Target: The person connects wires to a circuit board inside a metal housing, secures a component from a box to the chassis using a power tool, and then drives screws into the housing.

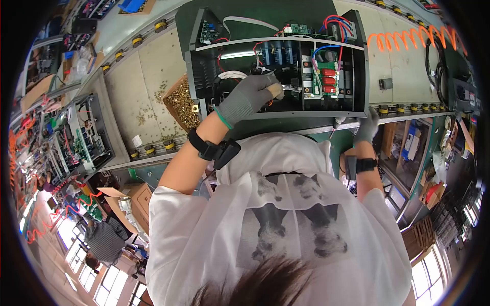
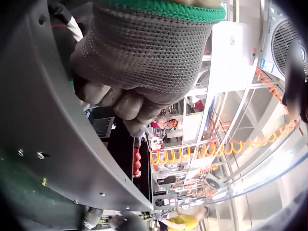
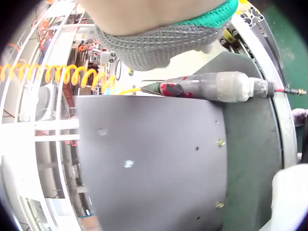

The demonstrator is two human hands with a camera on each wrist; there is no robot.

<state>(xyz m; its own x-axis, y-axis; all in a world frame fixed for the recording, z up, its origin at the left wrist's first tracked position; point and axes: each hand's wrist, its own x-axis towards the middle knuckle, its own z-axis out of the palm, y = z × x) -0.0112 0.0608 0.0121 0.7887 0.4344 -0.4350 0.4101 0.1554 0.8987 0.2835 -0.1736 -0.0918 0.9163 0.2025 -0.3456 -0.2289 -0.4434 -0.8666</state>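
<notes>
The left hand (image 1: 250, 96), in a grey glove, reaches into an open black metal case (image 1: 301, 114). Its fingers curl and thumb and fingertips pinch the left end of a small silvery part (image 1: 292, 88), left of a green board with red components (image 1: 328, 81). The left wrist view shows the curled fingers (image 2: 129, 106) above the case wall; what lies between them is hidden. The right hand (image 1: 366, 127), also gloved, is outside the case's near right corner, fingers loosely bent. Beside it in the right wrist view is a grey cylindrical power driver (image 3: 207, 87), with a gap between it and the visible palm.
A box of small brass-coloured screws (image 1: 182, 104) stands left of the case, with loose ones scattered around. An orange coiled hose (image 1: 413, 40) stretches over the right side. A roller rail (image 1: 413, 108) runs along the bench edge. Another chassis (image 1: 87, 133) lies at far left.
</notes>
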